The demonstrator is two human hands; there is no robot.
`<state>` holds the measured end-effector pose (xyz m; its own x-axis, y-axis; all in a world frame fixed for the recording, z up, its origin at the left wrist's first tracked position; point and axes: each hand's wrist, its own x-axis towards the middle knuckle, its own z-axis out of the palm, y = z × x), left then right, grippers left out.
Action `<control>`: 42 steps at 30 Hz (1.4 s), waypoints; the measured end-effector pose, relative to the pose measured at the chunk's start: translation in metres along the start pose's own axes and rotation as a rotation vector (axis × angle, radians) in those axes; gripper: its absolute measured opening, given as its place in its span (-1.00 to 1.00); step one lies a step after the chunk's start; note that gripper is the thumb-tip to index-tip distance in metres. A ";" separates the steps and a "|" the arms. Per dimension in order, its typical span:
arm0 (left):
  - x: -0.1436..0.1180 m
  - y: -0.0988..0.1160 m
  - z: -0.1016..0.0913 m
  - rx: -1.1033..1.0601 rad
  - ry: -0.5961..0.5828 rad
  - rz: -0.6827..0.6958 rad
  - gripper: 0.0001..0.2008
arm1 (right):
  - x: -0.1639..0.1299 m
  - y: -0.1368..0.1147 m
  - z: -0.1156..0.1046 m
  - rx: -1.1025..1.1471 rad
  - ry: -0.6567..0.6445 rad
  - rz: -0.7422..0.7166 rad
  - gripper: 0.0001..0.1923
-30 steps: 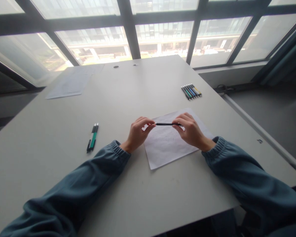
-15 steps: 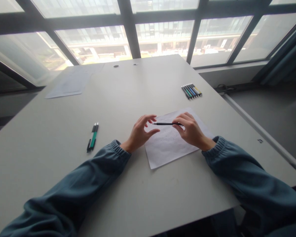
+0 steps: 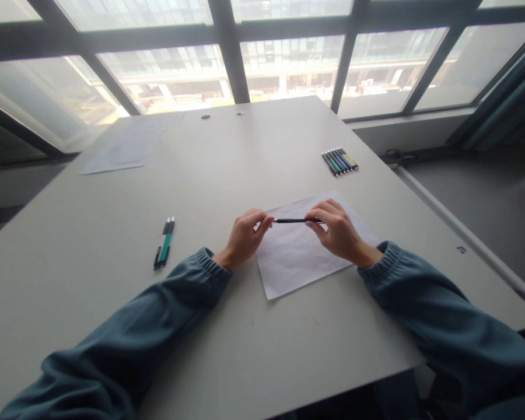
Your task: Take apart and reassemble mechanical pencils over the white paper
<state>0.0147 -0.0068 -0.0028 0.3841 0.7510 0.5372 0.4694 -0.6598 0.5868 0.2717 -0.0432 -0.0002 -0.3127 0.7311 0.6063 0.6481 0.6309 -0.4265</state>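
A slim black pen [image 3: 291, 221] is held level above a white sheet of paper [image 3: 297, 262]. My right hand [image 3: 335, 227] grips its right end between thumb and fingers. My left hand [image 3: 247, 233] pinches the pen's tip at the left end, thumb against fingertips, covering that tip. The sheet lies at a slant under both hands, and faint marks show on it.
Two pens [image 3: 164, 244], one green, lie side by side left of my left hand. Several pens with coloured barrels [image 3: 340, 161] lie in a row beyond the sheet. More papers [image 3: 118, 149] rest at the table's [image 3: 227, 157] far left. Windows stand behind.
My left hand's fingers, apart beside the pen tip before, have closed on the tip. My right hand and the pen have hardly moved.
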 end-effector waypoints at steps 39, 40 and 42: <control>0.000 0.001 -0.001 -0.033 -0.039 -0.042 -0.57 | 0.000 0.000 0.000 -0.015 0.013 -0.031 -0.95; 0.000 0.001 -0.001 -0.032 -0.033 -0.035 -0.58 | 0.000 0.000 0.000 -0.015 0.012 -0.033 -0.95; 0.000 0.001 0.000 -0.030 -0.021 -0.015 -0.61 | 0.000 0.000 0.000 -0.015 0.012 -0.031 -0.95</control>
<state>0.0148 -0.0072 -0.0023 0.3937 0.7613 0.5152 0.4514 -0.6484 0.6131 0.2720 -0.0428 -0.0004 -0.3248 0.7081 0.6270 0.6487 0.6492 -0.3971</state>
